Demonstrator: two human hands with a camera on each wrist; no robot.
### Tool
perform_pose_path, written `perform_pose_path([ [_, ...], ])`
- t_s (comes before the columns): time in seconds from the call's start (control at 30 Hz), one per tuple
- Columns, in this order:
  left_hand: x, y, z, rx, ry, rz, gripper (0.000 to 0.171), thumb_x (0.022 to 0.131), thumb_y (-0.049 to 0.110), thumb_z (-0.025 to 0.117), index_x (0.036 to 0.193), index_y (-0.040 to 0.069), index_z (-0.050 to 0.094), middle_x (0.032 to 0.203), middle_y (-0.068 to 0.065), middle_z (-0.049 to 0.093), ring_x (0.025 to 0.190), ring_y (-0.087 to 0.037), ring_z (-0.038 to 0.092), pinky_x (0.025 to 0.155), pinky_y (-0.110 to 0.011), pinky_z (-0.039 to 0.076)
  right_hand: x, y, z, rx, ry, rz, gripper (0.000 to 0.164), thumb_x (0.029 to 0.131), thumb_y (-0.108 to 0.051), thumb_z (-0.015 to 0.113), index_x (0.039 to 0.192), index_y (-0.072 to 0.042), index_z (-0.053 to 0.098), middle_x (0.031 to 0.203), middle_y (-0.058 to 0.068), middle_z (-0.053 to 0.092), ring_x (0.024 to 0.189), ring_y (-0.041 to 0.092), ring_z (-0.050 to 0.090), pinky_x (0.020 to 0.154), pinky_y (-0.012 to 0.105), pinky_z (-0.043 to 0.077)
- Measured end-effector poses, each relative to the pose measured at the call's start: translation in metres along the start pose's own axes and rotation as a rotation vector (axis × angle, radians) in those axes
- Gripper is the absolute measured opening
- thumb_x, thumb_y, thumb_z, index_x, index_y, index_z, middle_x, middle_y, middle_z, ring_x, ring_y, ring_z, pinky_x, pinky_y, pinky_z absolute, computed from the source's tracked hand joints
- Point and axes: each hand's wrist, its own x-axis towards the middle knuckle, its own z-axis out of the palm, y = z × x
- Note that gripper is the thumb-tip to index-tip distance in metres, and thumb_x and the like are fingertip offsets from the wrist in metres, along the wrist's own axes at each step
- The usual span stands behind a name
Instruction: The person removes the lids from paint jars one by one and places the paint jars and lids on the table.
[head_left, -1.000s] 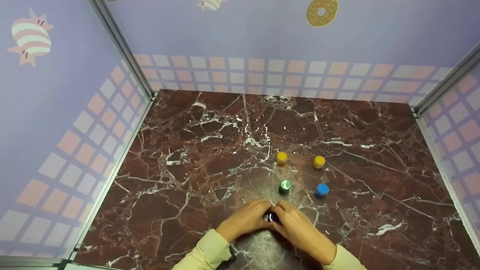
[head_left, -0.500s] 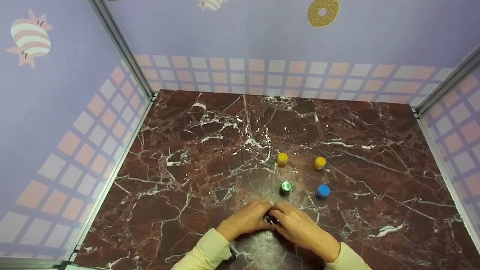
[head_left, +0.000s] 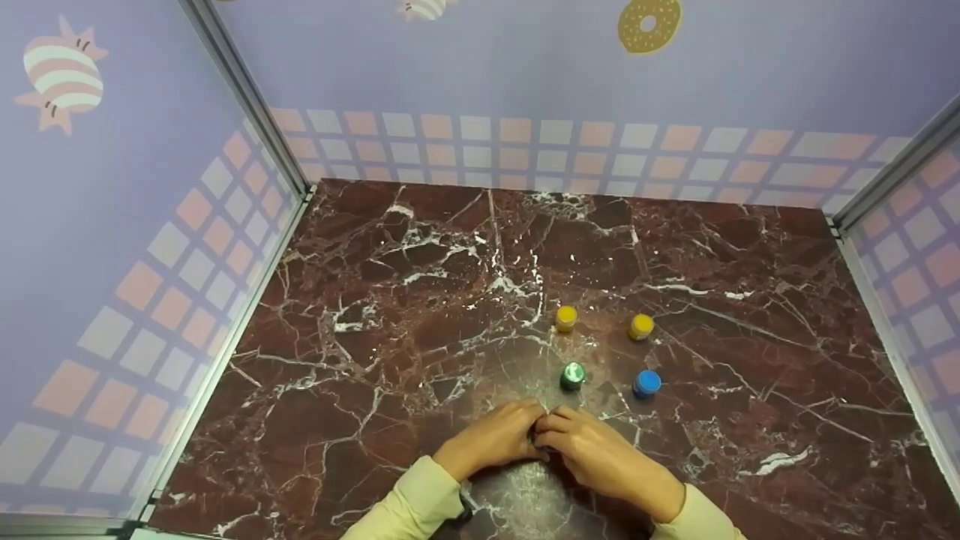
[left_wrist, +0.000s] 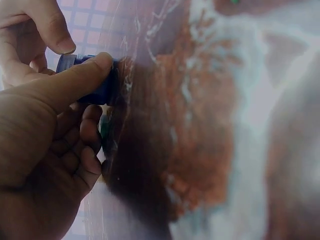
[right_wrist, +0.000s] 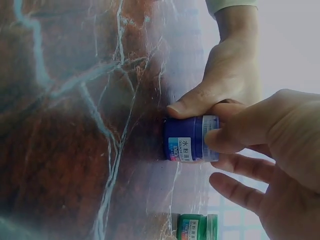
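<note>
A small dark blue-violet gouache paint jar (right_wrist: 175, 139) with a clear ribbed cap (right_wrist: 206, 124) stands on the table between both hands. My left hand (head_left: 495, 436) holds the jar's body, its thumb lying along the side in the left wrist view. Over the top, my right hand (head_left: 606, 457) pinches the cap between thumb and fingers. From the head view, fingers cover nearly all of this jar. Just beyond the hands is a green paint jar (head_left: 572, 376) with white marks on its top. A blue paint jar (head_left: 646, 384) is to its right.
Two yellow paint jars (head_left: 566, 319) (head_left: 641, 327) stand farther back, behind the green and blue ones. The dark red marbled table (head_left: 420, 300) is bounded by patterned panels (head_left: 465, 67) at the back and on both sides.
The right hand's fingers have shifted over the jar's top, covering the shiny part that showed between the hands earlier. My left hand stays in place. The other jars remain standing.
</note>
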Motion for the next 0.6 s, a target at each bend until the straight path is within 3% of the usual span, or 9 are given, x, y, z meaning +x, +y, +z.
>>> perform_pose_path([
  [0.17, 0.000, 0.001, -0.001, -0.008, -0.010, -0.003, 0.035, 0.073, 0.041, 0.076, 0.091, 0.017, 0.057, 0.087, 0.010, 0.054, 0.077, -0.003, 0.053, 0.071, -0.017, 0.044, -0.002, 0.003, -0.002, 0.044, -0.003, -0.007, 0.034, 0.070, 0.003, 0.066, 0.100, -0.010, 0.068, 0.109, 0.003, 0.060, 0.101, 0.017, 0.051, 0.089, 0.032, 0.041],
  [0.3, 0.000, 0.001, -0.002, -0.006, -0.008, -0.005, 0.040, 0.073, 0.044, 0.074, 0.098, 0.017, 0.059, 0.090, 0.009, 0.056, 0.081, -0.004, 0.054, 0.074, -0.018, 0.044, -0.003, 0.004, -0.007, 0.056, 0.080, 0.047, 0.030, 0.071, -0.006, 0.071, 0.101, -0.010, 0.068, 0.111, 0.004, 0.060, 0.101, 0.018, 0.051, 0.087, 0.033, 0.043],
  [0.47, 0.000, 0.002, -0.002, -0.006, -0.007, -0.009, 0.044, 0.071, 0.043, 0.076, 0.101, 0.016, 0.060, 0.091, 0.009, 0.056, 0.080, -0.003, 0.053, 0.074, -0.018, 0.044, 0.001, -0.002, -0.013, -0.027, 0.275, 0.265, 0.024, 0.072, -0.006, 0.074, 0.095, -0.007, 0.068, 0.099, 0.001, 0.061, 0.088, 0.015, 0.058, 0.073, 0.032, 0.049],
  [0.6, 0.000, 0.002, -0.001, 0.010, -0.007, -0.003, 0.041, 0.071, 0.042, 0.076, 0.099, 0.017, 0.060, 0.092, 0.010, 0.056, 0.081, -0.002, 0.053, 0.074, -0.018, 0.044, 0.004, -0.013, -0.010, -0.117, 0.310, 0.442, 0.023, 0.072, -0.009, 0.075, 0.094, -0.006, 0.065, 0.090, 0.003, 0.058, 0.072, 0.018, 0.058, 0.060, 0.035, 0.050],
])
